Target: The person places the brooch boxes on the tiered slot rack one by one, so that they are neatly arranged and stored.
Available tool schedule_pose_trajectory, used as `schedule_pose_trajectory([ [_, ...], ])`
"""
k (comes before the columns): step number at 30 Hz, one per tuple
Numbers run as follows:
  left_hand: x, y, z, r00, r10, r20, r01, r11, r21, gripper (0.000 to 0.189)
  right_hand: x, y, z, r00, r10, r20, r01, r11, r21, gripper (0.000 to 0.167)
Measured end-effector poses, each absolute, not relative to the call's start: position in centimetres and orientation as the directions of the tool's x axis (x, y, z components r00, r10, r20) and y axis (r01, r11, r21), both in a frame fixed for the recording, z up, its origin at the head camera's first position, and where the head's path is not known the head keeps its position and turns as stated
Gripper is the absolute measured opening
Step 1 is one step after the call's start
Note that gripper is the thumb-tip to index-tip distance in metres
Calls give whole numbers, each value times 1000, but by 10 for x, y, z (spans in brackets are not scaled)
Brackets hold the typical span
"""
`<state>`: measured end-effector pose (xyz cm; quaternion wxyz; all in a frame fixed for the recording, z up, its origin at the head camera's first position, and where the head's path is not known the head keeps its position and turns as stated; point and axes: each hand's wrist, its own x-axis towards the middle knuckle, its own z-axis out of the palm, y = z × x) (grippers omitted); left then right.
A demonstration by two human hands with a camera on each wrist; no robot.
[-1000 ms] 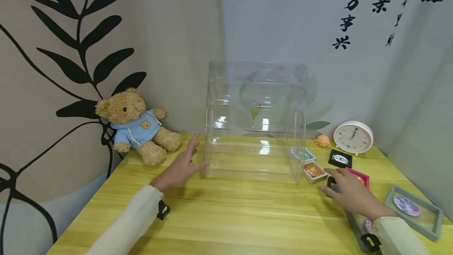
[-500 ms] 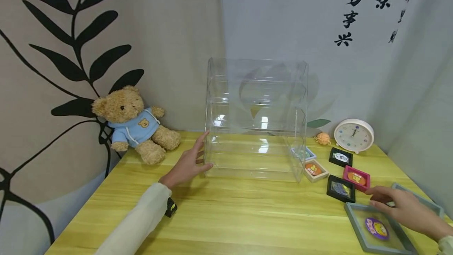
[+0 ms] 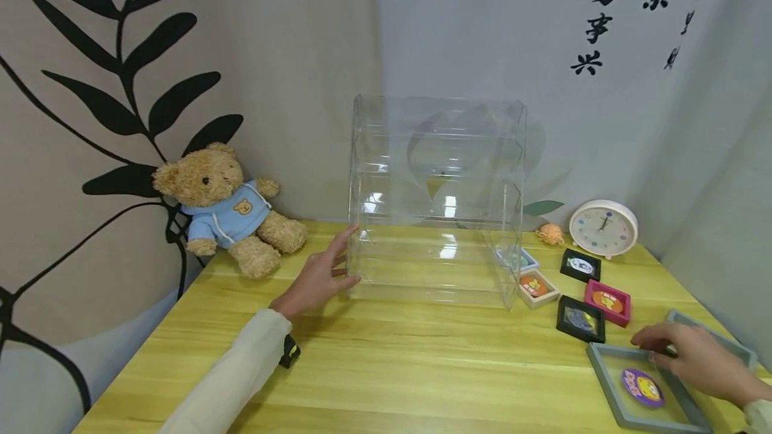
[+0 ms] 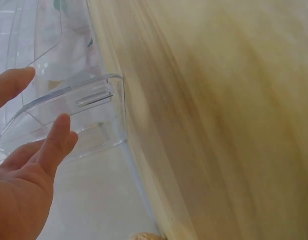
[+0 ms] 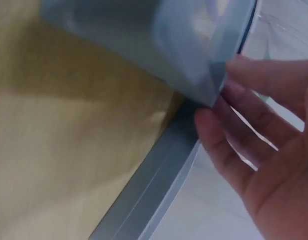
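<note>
A clear, tiered display rack (image 3: 446, 266) stands mid-table. My left hand (image 3: 316, 284) is at its left side with fingers straight and spread; in the left wrist view, fingertips (image 4: 60, 125) lie against or close to the clear side panel (image 4: 94, 95). At the front right lies a grey picture frame (image 3: 609, 397) with a purple-and-yellow badge (image 3: 642, 388) inside. My right hand (image 3: 693, 357) pinches its far right corner, the fingers (image 5: 238, 67) on one side and thumb on the other. A second grey frame (image 3: 744, 357) is partly hidden behind this hand.
Small frames lie right of the rack: black (image 3: 580, 319), pink (image 3: 608, 302), beige (image 3: 538, 288), another black (image 3: 581, 265) and pale blue (image 3: 527, 260). Behind are a yarn ball (image 3: 550, 234) and a white clock (image 3: 603, 228). A teddy bear (image 3: 232, 209) sits left.
My right hand has moved right and nearer, from above the small frames to the grey frame's corner. My left hand has come in against the rack's side. The view shifts slightly.
</note>
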<state>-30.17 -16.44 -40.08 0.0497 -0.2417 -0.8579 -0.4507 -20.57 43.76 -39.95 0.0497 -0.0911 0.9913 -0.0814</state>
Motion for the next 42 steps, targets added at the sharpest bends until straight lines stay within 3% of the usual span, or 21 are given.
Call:
schedule_pose_trajectory([
  [7, -300, -167, -404, -876, 375, 304, 465, 488, 739, 93, -207, 439, -405, -967, -241, -83, -233, 967, -99, 18],
  [11, -301, -165, -404, -871, 383, 308, 473, 482, 738, 93, -204, 436, -399, -963, -259, -68, -249, 960, -129, 16],
  [19, -305, -161, -395, -881, 370, 295, 456, 499, 737, 93, -210, 424, -362, -959, -283, 24, -277, 915, -294, 18],
  [22, -311, -159, -390, -884, 365, 292, 452, 505, 735, 94, -221, 426, -344, -944, -325, 50, -313, 844, -435, 18],
  [27, -319, -158, -384, -882, 360, 305, 459, 506, 730, 94, -243, 429, -301, -932, -348, -100, -191, 708, -680, 28],
  [32, -318, -159, -385, -884, 353, 307, 456, 503, 735, 93, -257, 419, -265, -899, -415, -137, -169, 620, -766, 39],
  [37, -315, -158, -385, -889, 357, 286, 442, 507, 740, 94, -265, 403, -232, -844, -535, -31, -296, 514, -805, 50],
  [42, -308, -160, -390, -907, 335, 256, 406, 527, 747, 94, -273, 360, -204, -898, -436, 62, -324, 557, -765, 44],
])
